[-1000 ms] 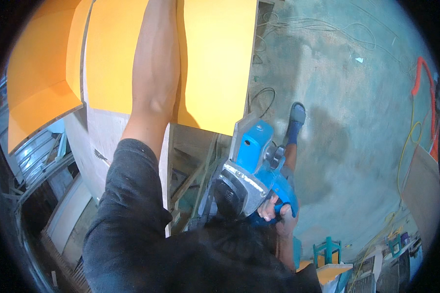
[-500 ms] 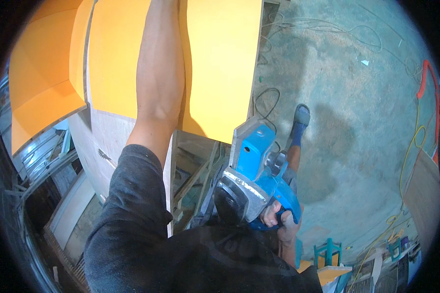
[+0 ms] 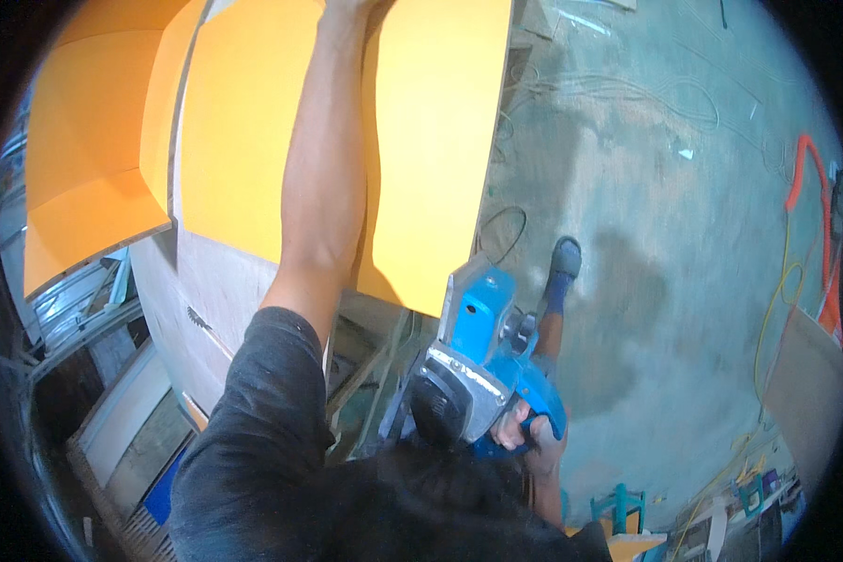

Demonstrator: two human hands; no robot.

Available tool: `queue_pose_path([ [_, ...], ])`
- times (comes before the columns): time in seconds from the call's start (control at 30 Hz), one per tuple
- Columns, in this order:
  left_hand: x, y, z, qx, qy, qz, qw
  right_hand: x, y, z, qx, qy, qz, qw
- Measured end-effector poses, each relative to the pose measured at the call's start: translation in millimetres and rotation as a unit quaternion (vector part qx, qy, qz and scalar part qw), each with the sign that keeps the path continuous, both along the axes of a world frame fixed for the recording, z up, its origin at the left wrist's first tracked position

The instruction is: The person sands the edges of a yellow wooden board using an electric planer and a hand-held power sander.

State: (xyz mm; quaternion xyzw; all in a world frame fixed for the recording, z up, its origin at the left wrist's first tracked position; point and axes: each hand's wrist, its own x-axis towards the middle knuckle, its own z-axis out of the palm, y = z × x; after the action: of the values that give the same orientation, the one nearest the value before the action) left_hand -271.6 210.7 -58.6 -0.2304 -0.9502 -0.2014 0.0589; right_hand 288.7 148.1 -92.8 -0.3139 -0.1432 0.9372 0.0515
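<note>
My right hand (image 3: 525, 433) is wrapped around the rear handle of a blue electric planer (image 3: 485, 314), close to my body. The planer has a silver metal body and a black cover on its side. Its front end sits at the near right corner of a yellow-faced board (image 3: 431, 169); whether it touches the edge I cannot tell. My left arm stretches far out over that board. Only the base of my left hand (image 3: 351, 5) shows at the top rim, and its fingers are cut off.
Yellow-faced panels (image 3: 89, 206) stand joined on the left. A toothed metal piece (image 3: 197, 318) lies on a pale surface. Loose cables (image 3: 628, 89) trail over the concrete floor (image 3: 646, 347). An orange hose (image 3: 801, 164) is at far right, and a green stool (image 3: 618, 506) at lower right.
The view has shifted, so the boards and floor sit lower in the picture. The base of my left hand has come into sight at the top. The planer stays in my right hand.
</note>
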Motion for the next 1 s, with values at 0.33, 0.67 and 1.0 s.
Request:
queue_pose_path([
  [0.33,5.6,-3.5,10.5,0.015,0.040,-0.008,0.999,1.4,-2.0,5.8,-0.007,0.006,-0.010,1.000],
  [0.67,22.2,-6.5,11.0,0.034,0.037,0.000,0.999,-1.4,2.6,2.3,0.003,0.014,-0.005,1.000],
  [1.0,38.0,-19.0,21.3,0.052,0.050,-0.009,0.997,-2.9,0.3,6.6,-0.031,0.023,-0.020,0.999],
])
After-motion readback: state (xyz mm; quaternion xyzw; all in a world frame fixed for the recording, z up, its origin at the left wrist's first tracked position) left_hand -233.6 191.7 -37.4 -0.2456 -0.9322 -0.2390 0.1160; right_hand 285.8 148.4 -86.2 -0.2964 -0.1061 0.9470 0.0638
